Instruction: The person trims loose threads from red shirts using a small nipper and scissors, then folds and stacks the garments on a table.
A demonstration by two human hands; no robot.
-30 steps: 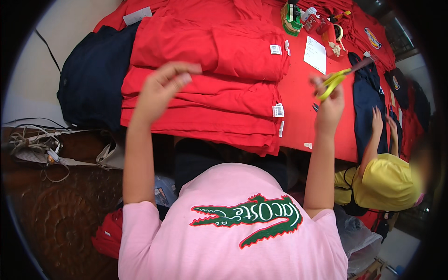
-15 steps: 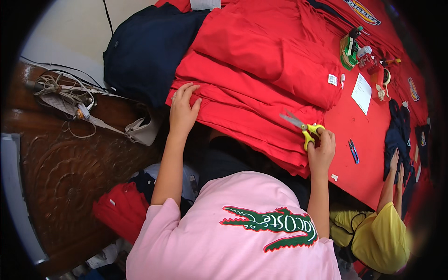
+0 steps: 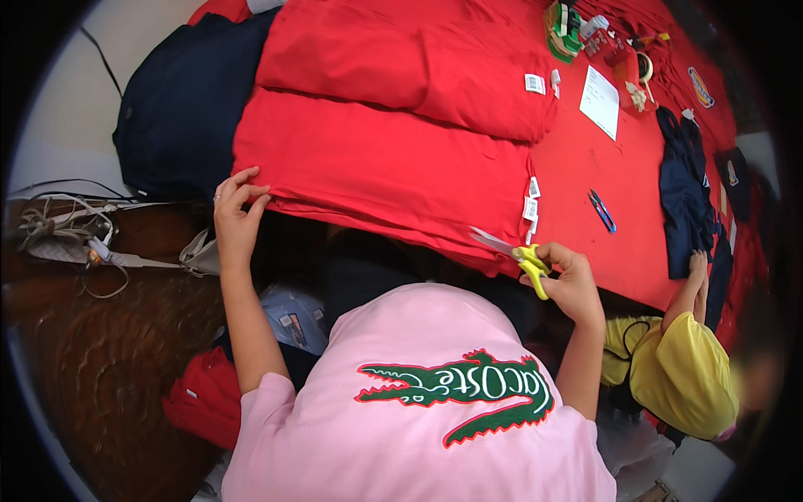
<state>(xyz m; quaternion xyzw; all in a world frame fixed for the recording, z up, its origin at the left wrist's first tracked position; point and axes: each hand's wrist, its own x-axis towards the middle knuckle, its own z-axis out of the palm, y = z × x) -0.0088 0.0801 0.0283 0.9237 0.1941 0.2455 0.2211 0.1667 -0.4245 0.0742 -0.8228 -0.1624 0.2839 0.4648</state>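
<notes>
Scissor blades (image 3: 493,240): shiny metal; handles (image 3: 529,264): smooth plastic. Red garments (image 3: 385,151): matt cloth.

Between red garments (image 3: 393,155) and a navy garment (image 3: 682,188), the red tabletop (image 3: 577,171) offers passage past blue snips (image 3: 602,212).

Folded red garments (image 3: 393,159) lie stacked flat, their near-left corner at the left fingers (image 3: 237,196); yellow-handled scissors (image 3: 530,264) sit in the right fingers (image 3: 554,250), metal blades pointing left.

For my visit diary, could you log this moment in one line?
left hand: at near-left corner of red garments | right hand: holding yellow-handled scissors | table: blue snips, white paper
</notes>
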